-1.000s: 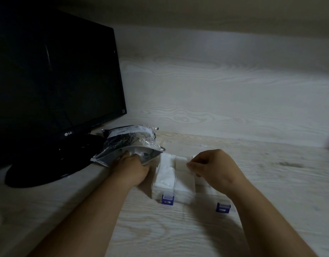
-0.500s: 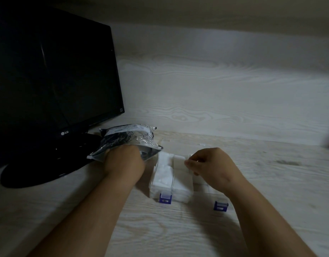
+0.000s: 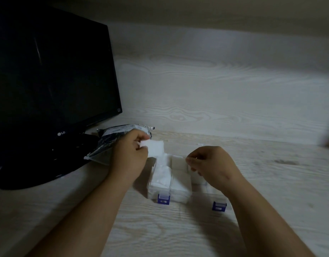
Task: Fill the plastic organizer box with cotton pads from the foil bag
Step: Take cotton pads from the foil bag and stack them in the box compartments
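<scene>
A clear plastic organizer box with two blue latches sits on the pale wooden desk, its left compartments holding white cotton pads. The silver and black foil bag lies behind and to the left of it. My left hand pinches a square white cotton pad, held in the air just right of the bag and above the box's back left corner. My right hand hovers over the box's right half, fingers curled and pinching a thin clear edge of the box; which part it is I cannot tell.
A black LG monitor on a round glossy base stands at the left, close to the bag. A pale wood-grain wall rises behind the desk.
My left hand came out of the foil bag and moved right with one cotton pad pinched in it. My right hand stayed at the box.
</scene>
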The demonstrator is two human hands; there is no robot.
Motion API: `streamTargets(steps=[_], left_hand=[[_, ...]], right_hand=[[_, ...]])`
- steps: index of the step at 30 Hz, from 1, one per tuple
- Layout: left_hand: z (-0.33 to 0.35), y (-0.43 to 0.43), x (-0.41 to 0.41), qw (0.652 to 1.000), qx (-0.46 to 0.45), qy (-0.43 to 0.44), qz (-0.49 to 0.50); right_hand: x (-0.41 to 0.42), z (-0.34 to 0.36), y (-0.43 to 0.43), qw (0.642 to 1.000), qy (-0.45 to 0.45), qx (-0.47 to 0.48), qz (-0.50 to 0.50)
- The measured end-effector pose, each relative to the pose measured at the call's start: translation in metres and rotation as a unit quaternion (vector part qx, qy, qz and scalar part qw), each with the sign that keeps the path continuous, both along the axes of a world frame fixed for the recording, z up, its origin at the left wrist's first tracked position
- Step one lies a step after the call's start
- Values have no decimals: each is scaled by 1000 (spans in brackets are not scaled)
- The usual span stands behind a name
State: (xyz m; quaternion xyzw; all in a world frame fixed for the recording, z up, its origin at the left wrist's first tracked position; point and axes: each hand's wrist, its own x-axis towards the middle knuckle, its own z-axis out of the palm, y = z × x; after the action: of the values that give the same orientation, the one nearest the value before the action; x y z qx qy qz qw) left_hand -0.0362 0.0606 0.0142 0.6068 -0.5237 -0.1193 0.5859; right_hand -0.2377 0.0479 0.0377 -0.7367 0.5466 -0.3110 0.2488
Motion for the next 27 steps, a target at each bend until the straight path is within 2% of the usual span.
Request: streamTargets(steps=[3,8,15,18,22,27], left_hand=[[2,-1,-4,997,-1,64,-37],[5,3,-13,991,38,106,-69],[7,8,-23,982,60,117,-139],[8,11,-27,980,76,80,-166],[14,7,-29,981,76,7,-180],[24,5,-40,969,85,17,-233]], right_hand=[[2,-1,0,999,-45,18,-5],[7,-2,2,981,-184,61,0],[16,-2,7,944,-313,96,34],[12,-1,3,942,-329,70,16],[-1,1,-4,955,-289,59,14],[-8,3,-5,965,-253,60,28]])
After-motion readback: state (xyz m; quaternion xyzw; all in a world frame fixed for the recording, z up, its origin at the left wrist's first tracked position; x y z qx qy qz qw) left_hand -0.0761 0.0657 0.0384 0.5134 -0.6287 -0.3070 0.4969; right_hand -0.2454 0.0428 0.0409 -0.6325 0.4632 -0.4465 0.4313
